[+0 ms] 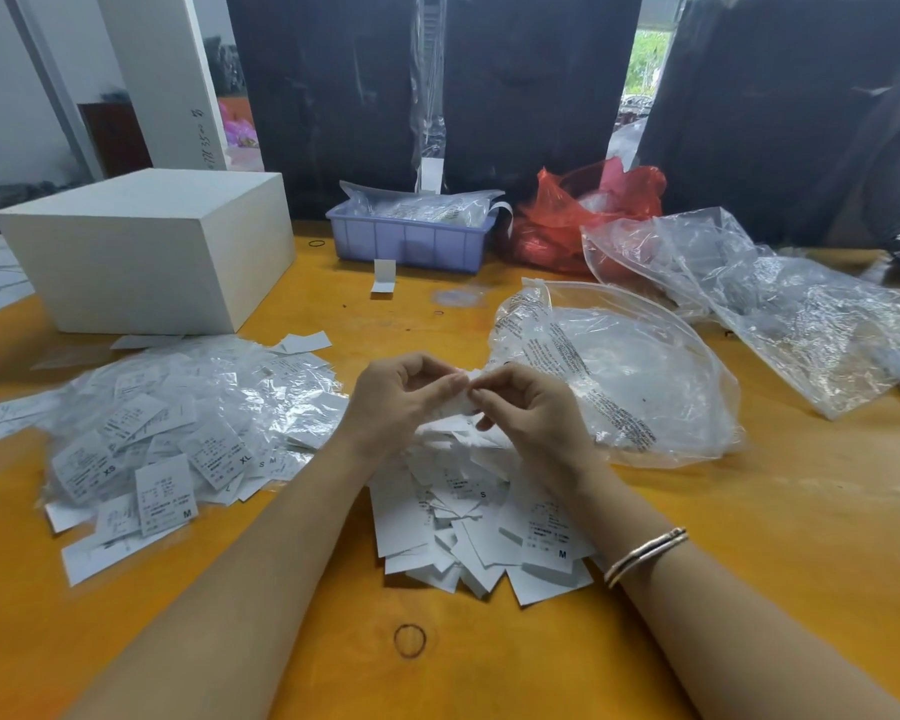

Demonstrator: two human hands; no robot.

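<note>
Pinching a slanted label (458,405) between left hand (401,397) and right hand (526,407).

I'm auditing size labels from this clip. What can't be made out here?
All in the head view:
1. Label in the grip of left hand and right hand: its print is hidden by the fingers.
2. Fine print on the left pile and middle pile: too small; only some size letters read.
3. Tray contents: veiled by clear plastic.
4. Red bag contents: hidden by its own crumpled plastic.
</note>
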